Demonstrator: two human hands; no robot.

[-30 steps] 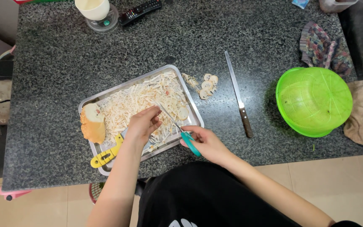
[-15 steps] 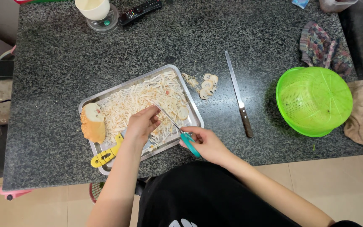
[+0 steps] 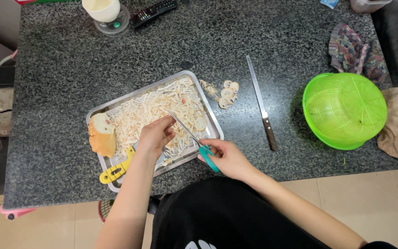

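On a speckled dark counter point(image 3: 70, 92), the right hand point(image 3: 226, 159) grips teal-handled scissors point(image 3: 194, 140) over a metal tray point(image 3: 215, 127) of shreds point(image 3: 148, 110). The left hand point(image 3: 155, 136) pinches shreds just beside the blades; fingers so near risk a nick. Farther off lie a knife point(image 3: 261, 103) and green colander point(image 3: 344, 110).

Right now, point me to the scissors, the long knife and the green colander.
scissors point(image 3: 187, 131), head view, on the metal blades over the tray
long knife point(image 3: 257, 94), head view, on the blade
green colander point(image 3: 344, 110), head view, middle of the upturned dome

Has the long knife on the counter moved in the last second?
No. The knife lies in the same spot, between the tray and the green colander, as before.
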